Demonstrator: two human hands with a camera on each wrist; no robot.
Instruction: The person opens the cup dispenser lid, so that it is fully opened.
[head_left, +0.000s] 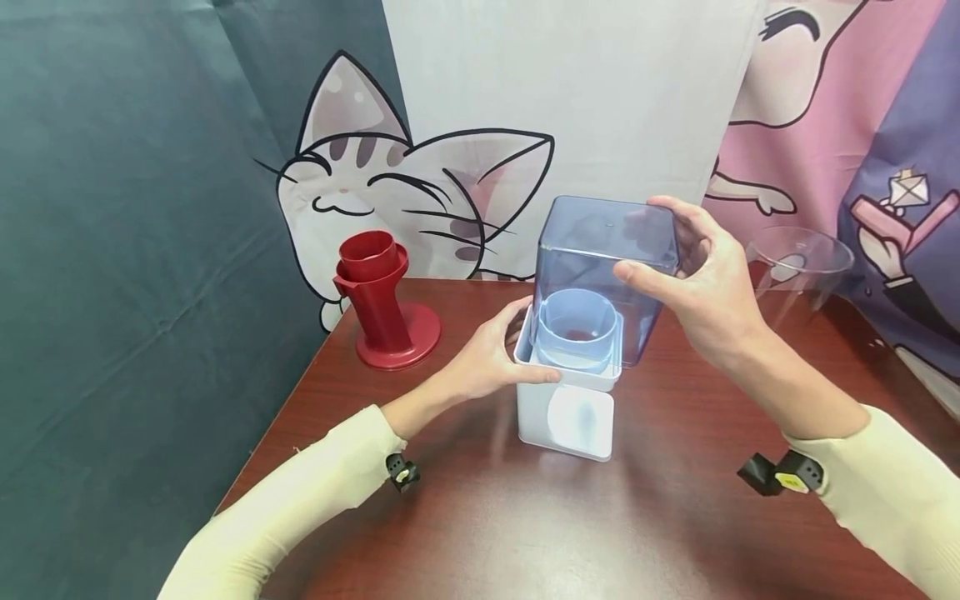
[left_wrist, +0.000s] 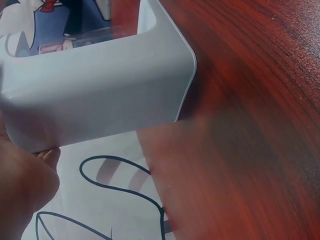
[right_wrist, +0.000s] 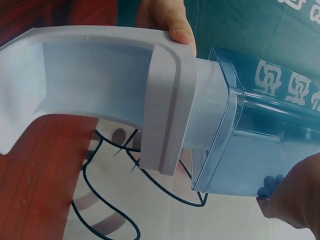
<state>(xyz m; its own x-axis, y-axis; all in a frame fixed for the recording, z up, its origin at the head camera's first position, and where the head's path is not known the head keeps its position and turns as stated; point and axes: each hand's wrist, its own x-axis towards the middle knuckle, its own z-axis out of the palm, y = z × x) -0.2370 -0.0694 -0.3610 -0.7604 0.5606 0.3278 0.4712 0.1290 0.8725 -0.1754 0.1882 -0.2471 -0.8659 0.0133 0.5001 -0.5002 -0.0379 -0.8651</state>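
Note:
A white C-shaped stand [head_left: 532,417] is upright on the table, with a raised round collar [right_wrist: 207,95] on its top. My left hand [head_left: 487,354] grips the stand's upper section from the left, its thumb lying along the front rim. Tilted over the collar is a see-through blue box-shaped cover [head_left: 600,225]. My right hand [head_left: 712,283] holds this cover at its right side, thumb on the near face and fingers behind. In the right wrist view the cover's open edge surrounds the end of the collar, with part of the collar showing between cover and stand.
A red stand with a round cup-like top [head_left: 382,308] is at the table's back left. At the back right is a clear, wide-rimmed container [head_left: 798,262]. A cartoon-cat backdrop [head_left: 465,67] hangs right behind the table's far edge.

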